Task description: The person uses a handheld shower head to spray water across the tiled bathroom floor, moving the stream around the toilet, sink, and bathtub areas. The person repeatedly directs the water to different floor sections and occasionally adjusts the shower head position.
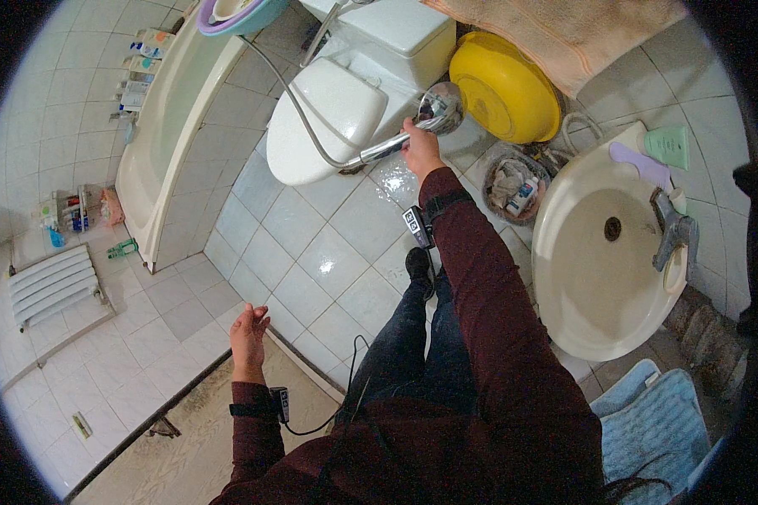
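Observation:
My right hand (422,149) grips the chrome handle of a hand shower (385,149) with a large round head (441,104). Its metal hose (297,104) loops back across the closed white toilet lid (322,120) towards the bathtub. Fine water spray shows faintly around the toilet cistern (410,31) and the shower head. Standing on edge just beyond the head is a yellow plastic basin (505,88). Away on the left, my left hand (248,334) holds nothing, its fingers loosely bent and apart, near the door (265,435).
A washbasin (581,284) with a grey tap (676,233) stands at right, beside a waste bin (515,186). The bathtub (164,151) runs along the left, carrying basins (240,19). A peach towel (575,38) hangs at top. Wet floor tiles (354,221) shine. Wrist-device cable (316,432) trails near my legs.

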`<action>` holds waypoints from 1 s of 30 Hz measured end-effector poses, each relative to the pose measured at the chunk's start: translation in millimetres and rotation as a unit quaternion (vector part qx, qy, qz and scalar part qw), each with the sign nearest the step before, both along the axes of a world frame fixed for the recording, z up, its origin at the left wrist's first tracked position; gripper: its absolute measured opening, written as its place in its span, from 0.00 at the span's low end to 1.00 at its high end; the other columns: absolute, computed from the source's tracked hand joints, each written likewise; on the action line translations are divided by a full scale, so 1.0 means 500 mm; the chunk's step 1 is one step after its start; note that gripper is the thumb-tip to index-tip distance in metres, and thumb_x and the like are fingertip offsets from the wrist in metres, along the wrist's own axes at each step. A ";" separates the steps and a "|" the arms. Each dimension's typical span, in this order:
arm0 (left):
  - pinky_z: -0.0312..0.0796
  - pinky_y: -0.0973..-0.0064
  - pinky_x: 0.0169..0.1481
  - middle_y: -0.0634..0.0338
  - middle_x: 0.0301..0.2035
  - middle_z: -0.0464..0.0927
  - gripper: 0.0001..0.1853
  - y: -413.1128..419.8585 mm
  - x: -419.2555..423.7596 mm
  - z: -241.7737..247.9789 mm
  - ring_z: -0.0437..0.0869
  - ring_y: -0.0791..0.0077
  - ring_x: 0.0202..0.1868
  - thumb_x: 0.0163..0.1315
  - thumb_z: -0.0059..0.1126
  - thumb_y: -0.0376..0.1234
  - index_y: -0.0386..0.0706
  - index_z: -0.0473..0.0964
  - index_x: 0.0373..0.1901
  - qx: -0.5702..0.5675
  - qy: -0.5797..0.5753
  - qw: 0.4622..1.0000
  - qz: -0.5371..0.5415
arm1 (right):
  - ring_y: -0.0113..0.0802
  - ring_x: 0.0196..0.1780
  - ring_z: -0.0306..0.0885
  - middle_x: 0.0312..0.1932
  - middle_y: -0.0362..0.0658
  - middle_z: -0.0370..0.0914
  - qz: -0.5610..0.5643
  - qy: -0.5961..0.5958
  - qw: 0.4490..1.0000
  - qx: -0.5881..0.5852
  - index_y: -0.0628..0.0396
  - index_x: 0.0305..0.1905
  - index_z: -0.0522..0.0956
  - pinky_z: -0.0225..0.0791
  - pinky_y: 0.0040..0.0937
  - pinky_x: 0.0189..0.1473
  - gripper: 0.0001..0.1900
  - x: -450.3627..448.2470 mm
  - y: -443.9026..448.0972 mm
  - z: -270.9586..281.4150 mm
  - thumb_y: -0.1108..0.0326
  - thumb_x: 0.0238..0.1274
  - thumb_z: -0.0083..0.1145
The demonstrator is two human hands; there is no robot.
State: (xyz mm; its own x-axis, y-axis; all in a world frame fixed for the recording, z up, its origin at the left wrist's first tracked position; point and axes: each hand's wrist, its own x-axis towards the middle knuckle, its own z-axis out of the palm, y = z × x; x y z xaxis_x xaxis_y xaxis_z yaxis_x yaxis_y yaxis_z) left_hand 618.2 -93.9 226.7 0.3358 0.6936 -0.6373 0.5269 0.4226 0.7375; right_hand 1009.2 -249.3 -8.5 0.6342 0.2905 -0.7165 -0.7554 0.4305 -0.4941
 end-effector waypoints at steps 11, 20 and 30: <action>0.66 0.75 0.46 0.60 0.30 0.77 0.14 -0.005 -0.006 -0.005 0.76 0.75 0.38 0.60 0.50 0.42 0.43 0.72 0.22 0.011 0.004 1.000 0.008 | 0.22 0.22 0.61 0.24 0.34 0.68 -0.043 -0.092 0.994 -0.044 0.49 0.32 0.69 0.51 0.23 0.21 0.08 -0.011 0.016 0.001 0.62 0.54 0.55; 0.66 0.72 0.48 0.57 0.31 0.77 0.17 -0.012 0.002 -0.003 0.75 0.71 0.41 0.59 0.50 0.43 0.43 0.68 0.17 0.023 0.008 1.000 0.010 | 0.24 0.37 0.66 0.36 0.36 0.70 -0.040 -0.159 0.982 -0.096 0.56 0.43 0.70 0.60 0.25 0.39 0.13 -0.010 0.029 0.044 0.65 0.53 0.56; 0.66 0.69 0.49 0.57 0.30 0.76 0.18 -0.017 -0.001 -0.002 0.75 0.69 0.40 0.59 0.50 0.43 0.44 0.65 0.16 0.017 -0.025 0.999 0.028 | 0.33 0.45 0.68 0.44 0.43 0.71 -0.071 -0.140 0.987 -0.031 0.64 0.48 0.67 0.60 0.29 0.48 0.19 0.000 0.029 0.083 0.66 0.53 0.55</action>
